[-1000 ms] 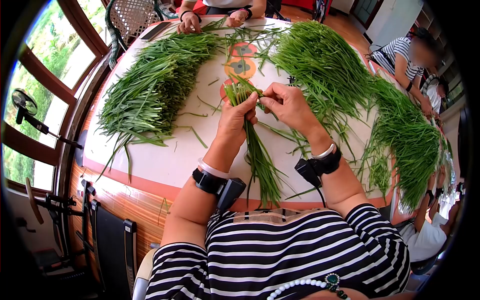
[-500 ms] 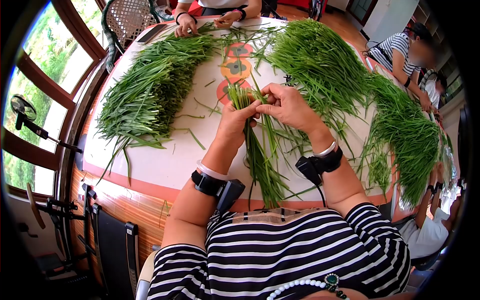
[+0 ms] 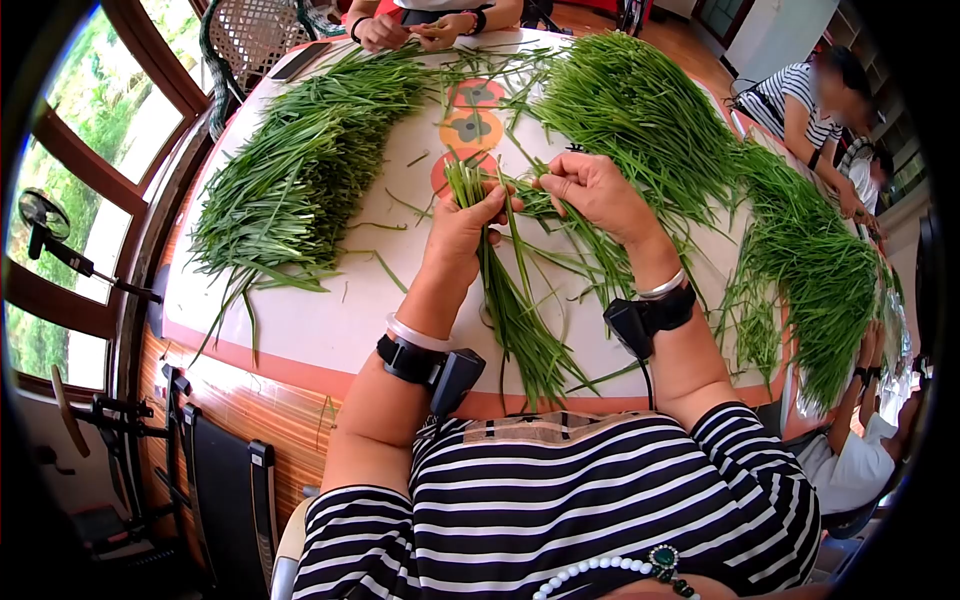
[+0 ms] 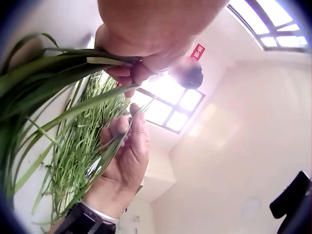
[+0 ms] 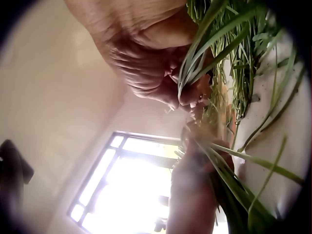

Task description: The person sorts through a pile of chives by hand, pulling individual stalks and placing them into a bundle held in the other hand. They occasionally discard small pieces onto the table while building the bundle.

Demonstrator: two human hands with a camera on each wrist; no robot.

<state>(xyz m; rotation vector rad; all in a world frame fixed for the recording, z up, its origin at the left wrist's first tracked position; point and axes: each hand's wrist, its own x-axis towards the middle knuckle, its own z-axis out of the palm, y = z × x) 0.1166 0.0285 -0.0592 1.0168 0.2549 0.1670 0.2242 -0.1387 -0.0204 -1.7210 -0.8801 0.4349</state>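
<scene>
Head view: left hand [image 3: 460, 228] grips slender, pale-ended green stalks [image 3: 515, 325]; right hand [image 3: 602, 200] pinches blades [image 5: 207, 24].

I see the left arm [image 3: 372, 435] and right arm [image 3: 692, 368] reach over the table's [image 3: 270, 364] near edge, elbows bent, forearms angled inward. The left hand [image 3: 463, 226] grips with curled fingers; the right hand [image 3: 602, 197], just apart towards the right edge, pinches with thumb and fingers
</scene>
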